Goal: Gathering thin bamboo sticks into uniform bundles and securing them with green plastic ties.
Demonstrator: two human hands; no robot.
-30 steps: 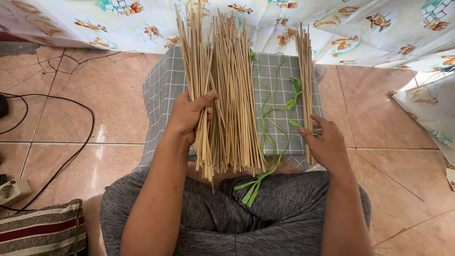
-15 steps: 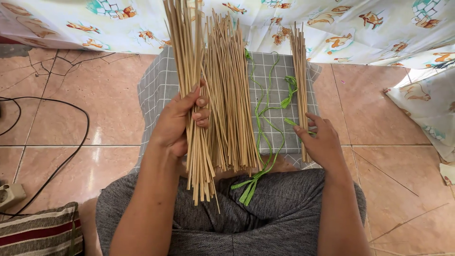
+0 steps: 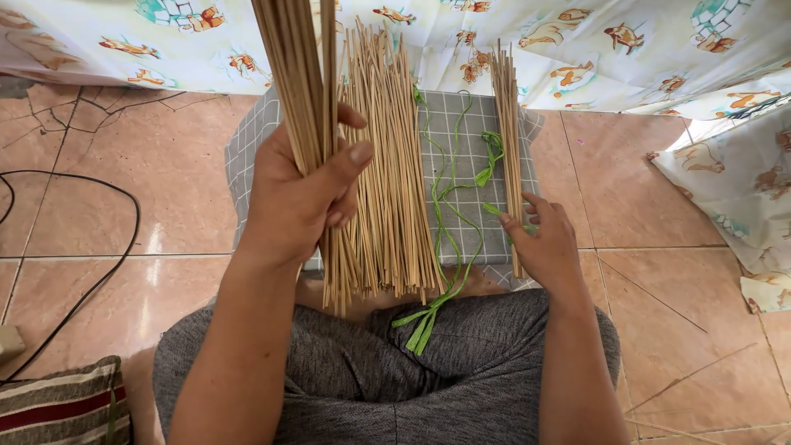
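Observation:
My left hand [image 3: 301, 194] grips a thick bundle of thin tan sticks [image 3: 298, 74] and holds it upright, lifted above a grey checked cloth [image 3: 474, 218] on the floor. A larger pile of the same sticks [image 3: 391, 173] lies on the cloth just right of that hand. My right hand [image 3: 545, 239] rests on the cloth's right side, fingertips touching a small bunch of sticks [image 3: 508, 140] and the end of a green ribbon [image 3: 449, 206] that trails across the cloth onto my lap.
I sit on a tiled floor in grey trousers [image 3: 445, 371]. A patterned white sheet [image 3: 577, 49] hangs behind the cloth and at right. A black cable [image 3: 107, 264] loops at left, a striped cushion [image 3: 62, 404] lies at bottom left, and loose sticks [image 3: 684, 379] lie at right.
My left hand has raised its bundle of sticks higher and closer to the camera, clear of the pile. The right hand has stayed by the small bunch.

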